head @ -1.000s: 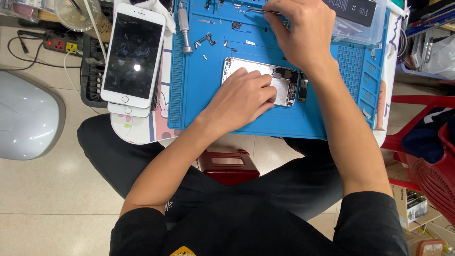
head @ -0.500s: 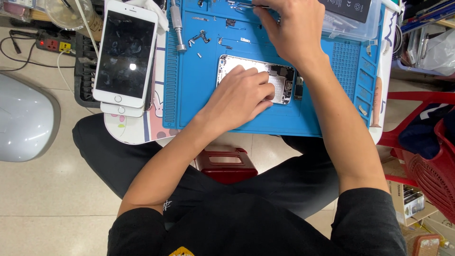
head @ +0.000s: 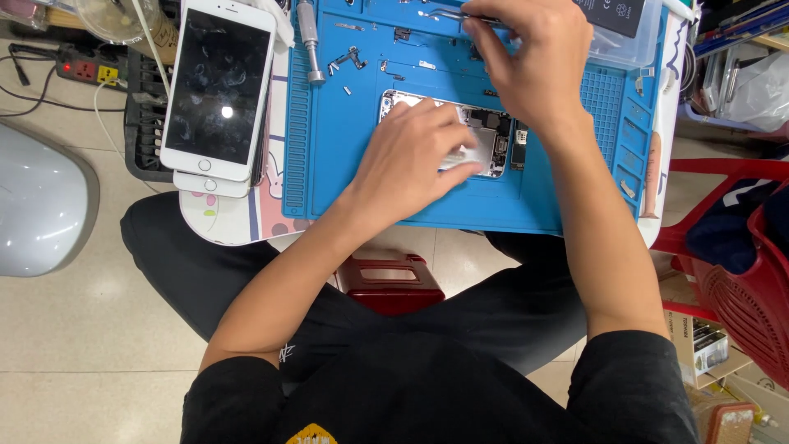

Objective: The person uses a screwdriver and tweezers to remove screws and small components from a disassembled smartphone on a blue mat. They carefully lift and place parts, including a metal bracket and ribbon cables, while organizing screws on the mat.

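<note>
My left hand (head: pixel 419 156) lies flat on the open phone (head: pixel 485 136). My fingers (head: pixel 460 160) press down on it, spread out, not wrapped around anything. The open phone sits in the middle of the blue mat (head: pixel 329 164). My hand covers most of it, so I can only see its top edge and its right end, where small dark and silver parts show inside.

My right hand (head: pixel 534 57) is up near the top of the mat. It pinches a thin metal tool (head: pixel 448 14). I think it is tweezers, but my fingers hide most of it, and only the shiny tip sticks out to the left. I cannot see what the tip touches.

Tiny screws and metal bits (head: pixel 349 59) lie on the mat, too small to make out well. A silver screwdriver (head: pixel 308 41) lies just beside them, and its top is cut off by the edge of the view.

To the left, off the mat, a white phone (head: pixel 218 90) with a dark screen lies face up on top of another white one. Only the bottom edge of that lower one peeks out.

A clear box (head: pixel 633 49) with a black flat thing on it sits at the top right, partly cut off. A red stool (head: pixel 390 279) shows between my legs.
</note>
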